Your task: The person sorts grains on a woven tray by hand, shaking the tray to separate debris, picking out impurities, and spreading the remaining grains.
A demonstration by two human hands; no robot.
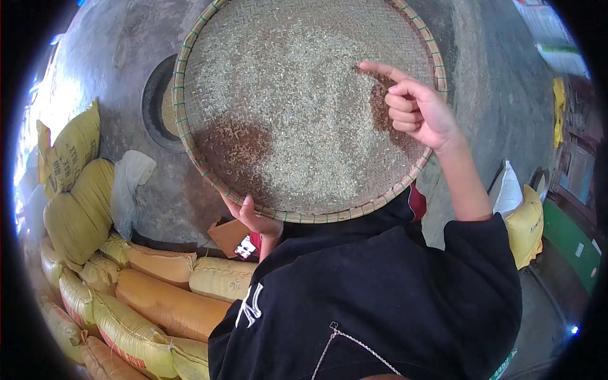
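A large round woven winnowing tray (304, 216) with a bamboo rim bound in green fills the upper middle of the head view. Pale grains (316, 126) are spread across it, with shadows falling over their left and right sides. My left hand (254, 218) grips the lower left rim, its thumb on the near edge and its other fingers partly hidden underneath. Over the tray's right side hovers my right hand (415, 104). Its index finger stretches out to the left just above the grains, while the other fingers curl in; I see nothing held in it.
A dark round basin (152, 104) with grain-coloured contents stands on the concrete floor (126, 38), partly behind the tray. Several filled yellow and orange sacks (164, 301) lie at the lower left. More sacks (524, 228) and a green panel (570, 244) are at the right.
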